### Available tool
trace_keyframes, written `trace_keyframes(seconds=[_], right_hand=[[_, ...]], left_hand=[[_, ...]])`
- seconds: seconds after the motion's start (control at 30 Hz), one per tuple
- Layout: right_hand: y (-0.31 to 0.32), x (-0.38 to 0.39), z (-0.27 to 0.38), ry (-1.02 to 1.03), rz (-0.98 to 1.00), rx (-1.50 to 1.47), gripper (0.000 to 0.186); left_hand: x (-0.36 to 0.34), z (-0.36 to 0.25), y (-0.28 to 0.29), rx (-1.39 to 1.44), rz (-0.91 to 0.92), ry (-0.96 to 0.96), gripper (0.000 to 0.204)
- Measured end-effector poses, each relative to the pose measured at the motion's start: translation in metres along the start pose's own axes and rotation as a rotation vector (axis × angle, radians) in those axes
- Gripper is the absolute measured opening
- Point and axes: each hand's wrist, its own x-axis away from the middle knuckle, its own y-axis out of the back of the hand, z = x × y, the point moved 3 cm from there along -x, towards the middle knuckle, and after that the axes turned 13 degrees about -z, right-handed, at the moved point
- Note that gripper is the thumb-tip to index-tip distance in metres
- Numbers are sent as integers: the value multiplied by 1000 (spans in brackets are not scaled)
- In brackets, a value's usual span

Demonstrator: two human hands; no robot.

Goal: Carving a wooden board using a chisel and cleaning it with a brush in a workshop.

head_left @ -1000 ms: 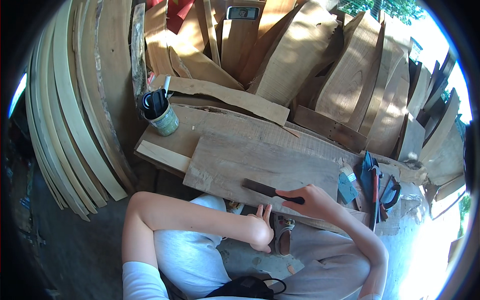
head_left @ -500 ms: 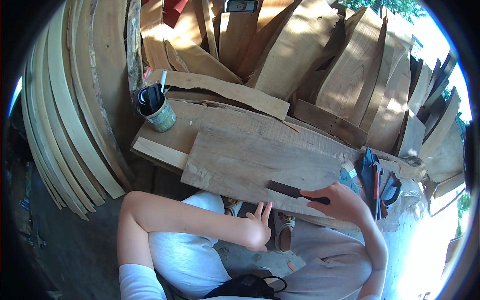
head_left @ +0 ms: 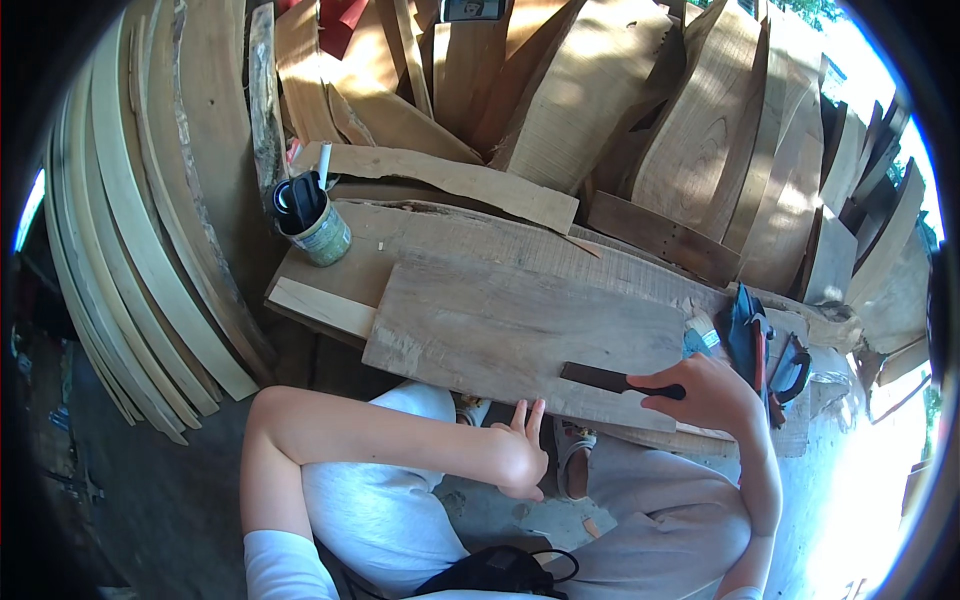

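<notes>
A wide flat wooden board (head_left: pixel 500 320) lies over a larger plank in front of me. My right hand (head_left: pixel 700 395) is closed round the black handle of a long, flat, dark-bladed tool (head_left: pixel 600 377). Its blade lies over the board's near right part; whether it touches the wood I cannot tell. My left hand (head_left: pixel 522 452) is at the board's near edge, two fingers stretched up against it. Nothing shows in that hand, though its palm is partly hidden.
A cup (head_left: pixel 322 238) with black-handled items stands on the plank (head_left: pixel 370 232) at the back left. Right of the board lie a brush (head_left: pixel 703 333) and several tools with red and black handles (head_left: pixel 762 350). Wood slabs (head_left: pixel 590 90) lean behind; curved strips (head_left: pixel 125 230) stand left.
My right hand has moved a little to the right along the board with the dark-bladed tool. The left hand stays at the near edge, and the view has shifted slightly.
</notes>
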Motion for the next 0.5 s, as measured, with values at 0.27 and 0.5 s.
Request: trace_keyframes(seconds=[0.27, 0.5], right_hand=[[-18, -15, 20, 54, -76, -24, 32], [-7, -10, 4, 78, -21, -33, 32]], left_hand=[[-15, -10, -11, -123, -30, 94, 70], [-7, 1, -6, -71, -8, 33, 70]])
